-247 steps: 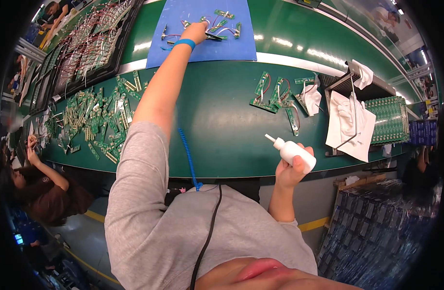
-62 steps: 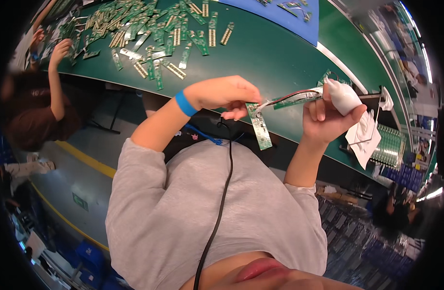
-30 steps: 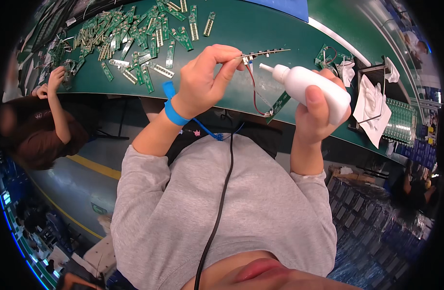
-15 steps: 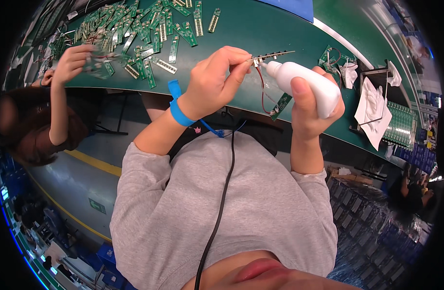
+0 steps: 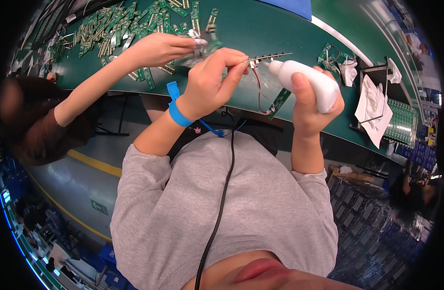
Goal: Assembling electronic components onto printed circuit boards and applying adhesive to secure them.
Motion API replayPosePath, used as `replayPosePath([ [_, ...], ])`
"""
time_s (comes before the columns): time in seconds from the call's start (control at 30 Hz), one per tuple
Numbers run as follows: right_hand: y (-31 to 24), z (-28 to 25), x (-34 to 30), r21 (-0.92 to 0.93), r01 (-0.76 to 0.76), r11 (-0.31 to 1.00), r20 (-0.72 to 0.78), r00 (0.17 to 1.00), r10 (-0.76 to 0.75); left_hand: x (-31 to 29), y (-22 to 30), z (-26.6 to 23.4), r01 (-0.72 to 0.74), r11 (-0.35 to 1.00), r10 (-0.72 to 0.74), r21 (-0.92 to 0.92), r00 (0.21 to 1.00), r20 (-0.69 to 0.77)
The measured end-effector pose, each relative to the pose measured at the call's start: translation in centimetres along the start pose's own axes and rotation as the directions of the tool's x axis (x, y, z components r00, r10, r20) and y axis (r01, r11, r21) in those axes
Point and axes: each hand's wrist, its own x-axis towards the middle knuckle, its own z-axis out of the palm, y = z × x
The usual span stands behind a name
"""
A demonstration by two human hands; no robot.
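My left hand (image 5: 214, 79), with a blue strap (image 5: 178, 112) round its wrist, pinches the end of a thin circuit board (image 5: 270, 57) seen nearly edge-on. Red and dark wires (image 5: 259, 89) hang from that board down to a second, smaller green board (image 5: 279, 103), which dangles over the table's near side. In my right hand (image 5: 314, 101) is a white squeeze bottle (image 5: 309, 81), lying on its side with the nozzle pointing left. The nozzle tip sits close under the held board, near its white connector; whether they touch I cannot tell.
On the left a co-worker's arm (image 5: 130, 60) reaches over the green table (image 5: 246, 29), its hand holding blurred boards. Many green boards (image 5: 115, 31) lie heaped beyond it. At right are wired boards (image 5: 331, 55), a black rack (image 5: 377, 72), white tissue (image 5: 372, 111) and stacked green boards (image 5: 401, 121).
The co-worker's hand has swung right, close to my left hand, with boards in it. My nozzle has drawn slightly away from the held board. My hands have otherwise barely moved.
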Motion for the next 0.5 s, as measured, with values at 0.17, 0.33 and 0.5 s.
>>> replayPosePath([
  [0.17, 2.1, -2.7, -0.8, 0.404, -0.200, 0.892, -0.264, 0.909, 0.324, 0.5, -0.3, 0.3, 0.095, 0.993, -0.095, -0.074, 0.995, -0.007],
  [0.33, 3.4, -6.9, -0.2, 0.435, -0.225, 0.872, -0.463, 0.775, 0.430, 3.3, -3.4, 1.7, 0.313, 0.926, -0.314, -0.212, 0.949, 0.028],
  [0.5, 5.3, -10.6, -1.8, 0.465, -0.217, 0.859, -0.460, 0.769, 0.443, 10.2, -9.3, 4.2, 0.358, 0.890, -0.369, -0.283, 0.929, 0.015],
])
